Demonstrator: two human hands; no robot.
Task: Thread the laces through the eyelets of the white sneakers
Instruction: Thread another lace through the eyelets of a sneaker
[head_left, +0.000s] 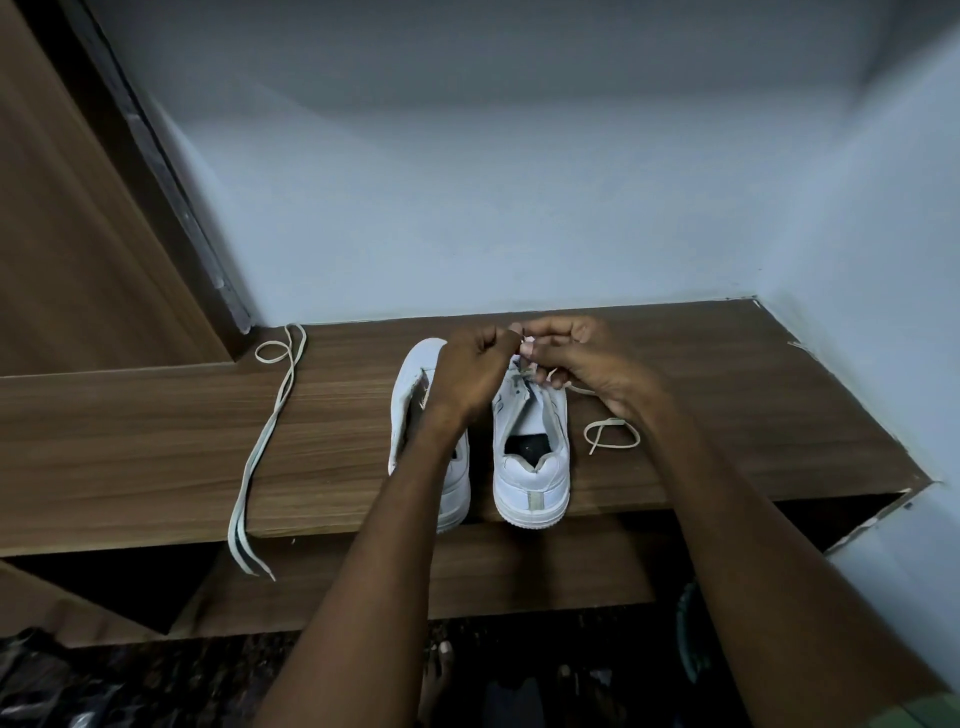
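Two white sneakers stand side by side on a wooden shelf (156, 415), heels toward me. Over the front of the right sneaker (530, 467) my left hand (470, 371) and my right hand (587, 364) meet, fingers curled, each pinching a stretch of the pale lace (613, 434). That lace runs from the shoe's eyelets and loops on the shelf to the right. My left forearm covers part of the left sneaker (415, 395). A second lace (265, 441) lies loose at the left, its ends hanging over the shelf's front edge.
A light blue wall (519, 182) closes the back and right side. A wooden door panel (62, 234) rises at the left. Below the shelf are dark openings, and a patterned floor (182, 686) with my toes shows at the bottom.
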